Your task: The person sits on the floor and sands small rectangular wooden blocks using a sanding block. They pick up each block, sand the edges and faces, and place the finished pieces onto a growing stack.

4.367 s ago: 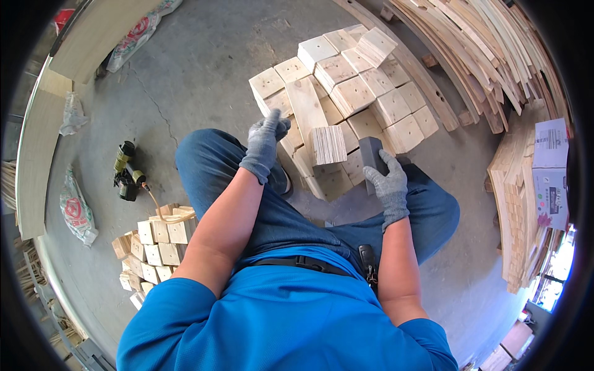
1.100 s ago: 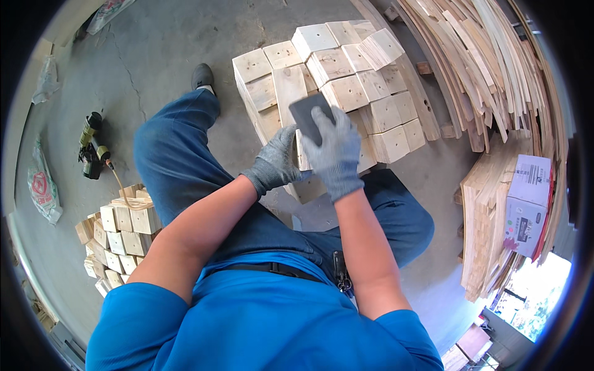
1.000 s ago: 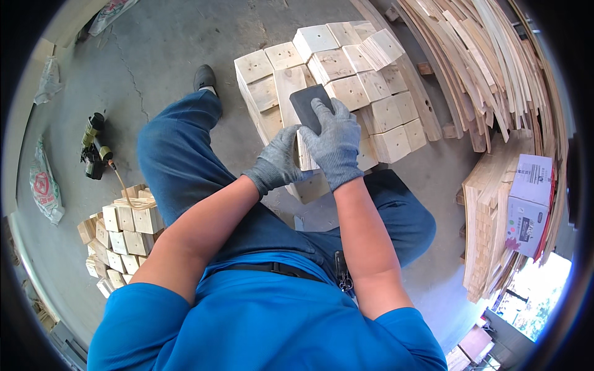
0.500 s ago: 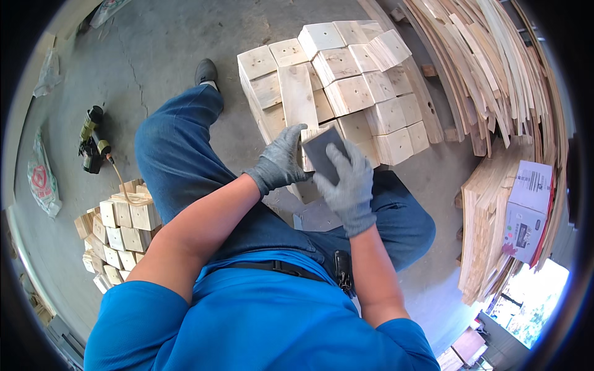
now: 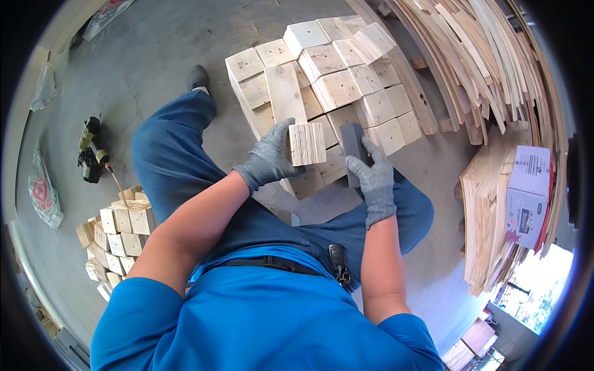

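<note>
In a grey knit glove, my left hand (image 5: 272,154) grips a small laminated wooden block (image 5: 307,143), its striped layered side facing up. Just right of it, my gloved right hand (image 5: 374,175) is closed around a dark grey sanding block (image 5: 354,151), held apart from the wood. Both hands are over the near edge of a large stack of wooden blocks (image 5: 337,89). A longer pale board (image 5: 283,93) lies on that stack, close beyond my left hand.
On the floor to the left are a nail gun (image 5: 91,148) with a hose (image 5: 116,179) and a smaller pile of wooden blocks (image 5: 120,238). Long wood strips (image 5: 464,55) are stacked at right, with a cardboard box (image 5: 528,198) on lower boards. Plastic bags (image 5: 44,188) lie far left.
My right hand has drawn the sanding block off the wooden block and to the right. The wooden block has been turned, so its layered side now faces up.
</note>
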Available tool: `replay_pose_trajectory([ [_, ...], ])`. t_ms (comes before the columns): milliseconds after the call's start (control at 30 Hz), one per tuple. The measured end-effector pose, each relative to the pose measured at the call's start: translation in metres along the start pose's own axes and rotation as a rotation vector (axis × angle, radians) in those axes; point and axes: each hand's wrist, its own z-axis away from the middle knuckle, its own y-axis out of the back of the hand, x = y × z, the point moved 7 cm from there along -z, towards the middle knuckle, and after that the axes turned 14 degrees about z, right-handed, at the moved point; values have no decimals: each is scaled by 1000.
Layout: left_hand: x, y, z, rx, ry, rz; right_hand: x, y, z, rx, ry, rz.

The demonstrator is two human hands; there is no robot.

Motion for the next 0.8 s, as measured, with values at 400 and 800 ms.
replay_pose_trajectory([
  [400,34,13,-2,22,-67,-139,28,-15,29,46,-105,-191],
  [800,59,30,-9,171,-503,-359,23,-18,25,77,-75,-159],
])
